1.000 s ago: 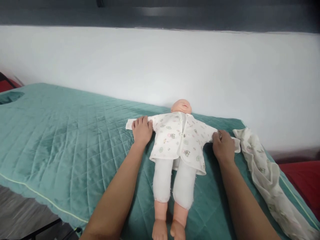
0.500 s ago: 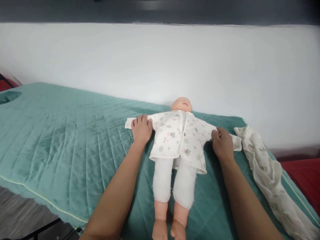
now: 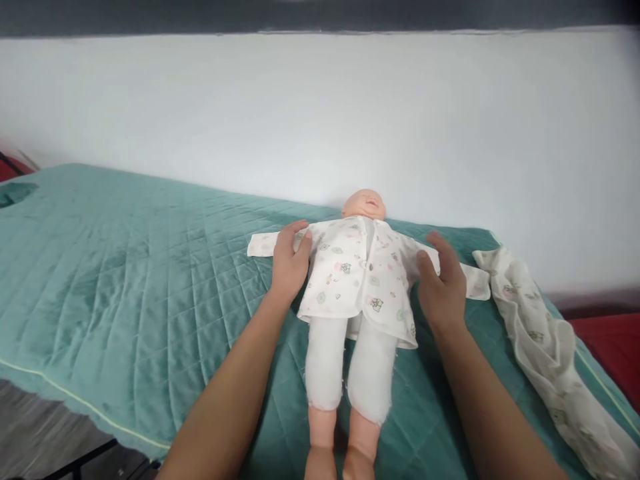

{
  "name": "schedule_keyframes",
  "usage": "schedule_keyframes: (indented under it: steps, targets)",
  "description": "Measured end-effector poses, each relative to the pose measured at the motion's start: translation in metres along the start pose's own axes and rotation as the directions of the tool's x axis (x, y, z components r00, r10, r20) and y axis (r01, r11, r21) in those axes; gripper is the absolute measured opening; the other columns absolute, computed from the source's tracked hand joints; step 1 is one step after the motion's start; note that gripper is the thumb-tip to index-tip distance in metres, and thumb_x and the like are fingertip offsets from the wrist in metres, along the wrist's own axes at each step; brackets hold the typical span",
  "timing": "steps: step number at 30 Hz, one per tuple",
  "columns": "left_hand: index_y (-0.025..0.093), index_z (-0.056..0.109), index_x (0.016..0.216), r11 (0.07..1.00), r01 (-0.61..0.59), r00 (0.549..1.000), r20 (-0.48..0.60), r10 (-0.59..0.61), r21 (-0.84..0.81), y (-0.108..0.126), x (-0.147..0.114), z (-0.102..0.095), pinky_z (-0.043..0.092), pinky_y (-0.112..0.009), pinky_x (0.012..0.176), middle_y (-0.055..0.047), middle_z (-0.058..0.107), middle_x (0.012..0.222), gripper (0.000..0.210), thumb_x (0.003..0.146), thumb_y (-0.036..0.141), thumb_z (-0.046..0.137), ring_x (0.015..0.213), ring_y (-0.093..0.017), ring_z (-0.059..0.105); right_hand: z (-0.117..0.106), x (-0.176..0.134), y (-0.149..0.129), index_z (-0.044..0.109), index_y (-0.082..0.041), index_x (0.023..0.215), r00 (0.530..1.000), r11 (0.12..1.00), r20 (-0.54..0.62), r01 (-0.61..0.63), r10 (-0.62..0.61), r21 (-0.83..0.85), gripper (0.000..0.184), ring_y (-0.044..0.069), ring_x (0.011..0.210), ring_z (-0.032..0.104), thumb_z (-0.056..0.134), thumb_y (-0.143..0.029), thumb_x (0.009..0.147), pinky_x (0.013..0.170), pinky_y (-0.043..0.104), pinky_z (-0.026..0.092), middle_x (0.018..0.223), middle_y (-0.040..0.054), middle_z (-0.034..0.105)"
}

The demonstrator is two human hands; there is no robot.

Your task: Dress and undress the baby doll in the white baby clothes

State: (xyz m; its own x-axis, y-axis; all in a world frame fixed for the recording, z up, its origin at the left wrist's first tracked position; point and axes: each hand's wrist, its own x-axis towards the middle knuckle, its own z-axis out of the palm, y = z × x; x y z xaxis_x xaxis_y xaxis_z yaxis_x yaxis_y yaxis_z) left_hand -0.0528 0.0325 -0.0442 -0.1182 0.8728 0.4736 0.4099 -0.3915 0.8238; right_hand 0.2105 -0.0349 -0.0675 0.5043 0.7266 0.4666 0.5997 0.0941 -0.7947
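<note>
A baby doll [image 3: 366, 203] lies on its back on a green quilted cover [image 3: 150, 280], feet toward me. It wears a white printed baby shirt [image 3: 345, 273], open down the front over white padded legs. Both shirt sleeves spread sideways. My left hand [image 3: 291, 260] is at the sleeve on the left, thumb apart from the fingers, gripping nothing. At the sleeve on the right, my right hand [image 3: 443, 280] is open, fingers and thumb spread. Whether either hand touches the cloth I cannot tell.
White printed baby clothing [image 3: 545, 353] lies bunched along the right edge of the cover. Behind the doll rises a white wall [image 3: 320, 120]. Something red [image 3: 610, 347] stands beyond the right edge. A grey floor [image 3: 40, 433] shows at lower left.
Both hands have loosened from the sleeves, and their fingers have spread. My left hand has shifted slightly right, toward the doll's body. The doll lies in the same place.
</note>
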Motion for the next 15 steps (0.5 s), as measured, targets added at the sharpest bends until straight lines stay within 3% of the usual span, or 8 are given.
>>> schedule_keyframes:
  steps: [3, 7, 15]
  targets:
    - [0.023, 0.065, 0.11, 0.992, -0.045, 0.99, 0.13, 0.06, -0.114, 0.013, -0.008, -0.003, 0.044, -0.04, 0.108, -0.005, 0.067, 0.121, 0.023, 0.092, 0.033, 0.053, 0.116, -0.02, 0.06, 0.006, -0.02, -0.03, 0.056, -0.026, 0.132, 0.99, 0.987, 0.094, 0.088, -0.101, 0.134, 0.04, 0.025, 0.136, 0.044, 0.053, -0.038, 0.094, 0.114, 0.052, 0.034, 0.146, 0.0073, 0.049]
    - [0.023, 0.068, 0.107, 0.966, -0.211, 0.929, 0.275, 0.246, -0.152, 0.028, -0.019, -0.006, 0.042, -0.042, 0.112, -0.006, 0.066, 0.127, 0.021, 0.09, 0.032, 0.057, 0.124, -0.021, 0.056, 0.011, -0.042, -0.057, 0.057, -0.027, 0.129, 0.955, 0.959, 0.223, 0.139, -0.196, 0.246, 0.037, 0.026, 0.137, 0.044, 0.056, -0.034, 0.093, 0.111, 0.051, 0.039, 0.149, 0.0073, 0.046]
    - [0.024, 0.062, 0.126, 0.928, -0.365, 0.788, 0.509, 0.347, -0.068, 0.043, -0.04, -0.009, 0.028, -0.051, 0.122, -0.006, 0.053, 0.146, 0.037, 0.093, 0.036, 0.054, 0.141, -0.023, 0.042, 0.0, -0.065, -0.051, 0.056, -0.03, 0.13, 0.871, 0.932, 0.336, 0.316, -0.359, 0.177, 0.036, 0.026, 0.143, 0.034, 0.054, -0.032, 0.094, 0.118, 0.055, 0.028, 0.147, 0.0041, 0.049]
